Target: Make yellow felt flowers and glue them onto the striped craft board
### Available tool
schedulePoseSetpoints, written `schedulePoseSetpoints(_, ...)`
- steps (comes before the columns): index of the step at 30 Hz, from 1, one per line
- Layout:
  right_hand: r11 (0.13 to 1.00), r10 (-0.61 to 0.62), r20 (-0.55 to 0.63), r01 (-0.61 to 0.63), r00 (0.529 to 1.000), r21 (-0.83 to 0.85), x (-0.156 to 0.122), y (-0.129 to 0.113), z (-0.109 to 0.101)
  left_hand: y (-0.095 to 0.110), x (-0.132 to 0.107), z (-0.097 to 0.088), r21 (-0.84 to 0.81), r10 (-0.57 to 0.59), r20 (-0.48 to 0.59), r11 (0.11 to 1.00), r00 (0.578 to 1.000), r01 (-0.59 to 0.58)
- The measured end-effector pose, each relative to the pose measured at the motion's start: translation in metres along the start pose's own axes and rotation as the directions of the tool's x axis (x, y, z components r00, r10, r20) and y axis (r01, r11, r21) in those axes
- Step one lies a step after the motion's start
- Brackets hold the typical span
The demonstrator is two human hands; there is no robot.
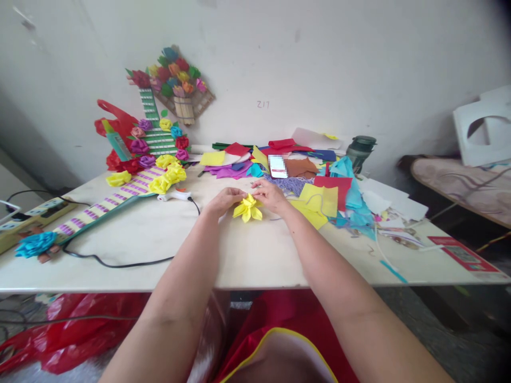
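A yellow paper flower [248,209] with pointed petals hangs between my hands over the middle of the table. My left hand [226,201] pinches it from the left, fingers closed at its upper edge. From the right, my right hand [269,196] grips the flower's top with bent fingers. Just right of that hand lie yellow paper sheets [317,205]. A white glue gun [174,196] with an orange trigger rests left of my left hand, near several finished yellow flowers [167,178].
A guitar-shaped piece with paper flowers [115,199] lies and leans at left. Power strips [35,215] sit at the left edge, and a black cord [120,265] crosses the table. Behind are coloured paper scraps [231,169], a phone [278,166] and a dark bottle [360,151].
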State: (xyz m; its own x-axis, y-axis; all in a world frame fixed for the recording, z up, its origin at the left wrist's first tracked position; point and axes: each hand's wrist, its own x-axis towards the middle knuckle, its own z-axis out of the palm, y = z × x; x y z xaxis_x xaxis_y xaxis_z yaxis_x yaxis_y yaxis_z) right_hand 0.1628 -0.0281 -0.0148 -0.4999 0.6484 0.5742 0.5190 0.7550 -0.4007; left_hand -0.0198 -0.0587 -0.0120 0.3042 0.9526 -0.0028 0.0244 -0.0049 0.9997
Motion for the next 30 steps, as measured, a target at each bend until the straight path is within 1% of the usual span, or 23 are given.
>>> schedulePoseSetpoints(3,1.0,0.004,-0.001,-0.004,1.0,0.017,-0.0001,-0.0003,-0.0002,-0.0005,0.0004,0.0,0.012,0.008,-0.007,1.0,1.0,-0.008)
schedulePoseSetpoints(9,1.0,0.002,0.002,-0.002,1.0,0.025,0.0006,-0.0014,0.0,-0.0016,0.0021,-0.0015,0.087,0.062,-0.015,0.994,0.998,-0.06)
schedulePoseSetpoints(20,0.998,-0.02,-0.026,0.021,0.999,0.056,0.0015,-0.0008,0.0038,-0.0008,0.0017,-0.0013,0.073,0.077,-0.005,0.994,0.997,-0.077)
schedulePoseSetpoints(27,0.999,-0.041,-0.028,0.042,0.999,0.026,0.0007,-0.0048,0.0015,0.0002,0.0015,-0.0008,0.105,0.098,-0.018,0.99,0.995,-0.095)
schedulePoseSetpoints(30,0.998,-0.019,-0.007,0.02,1.0,0.052,0.0012,-0.0023,0.002,0.0003,0.0019,-0.0004,0.138,0.11,-0.039,0.985,0.993,-0.104)
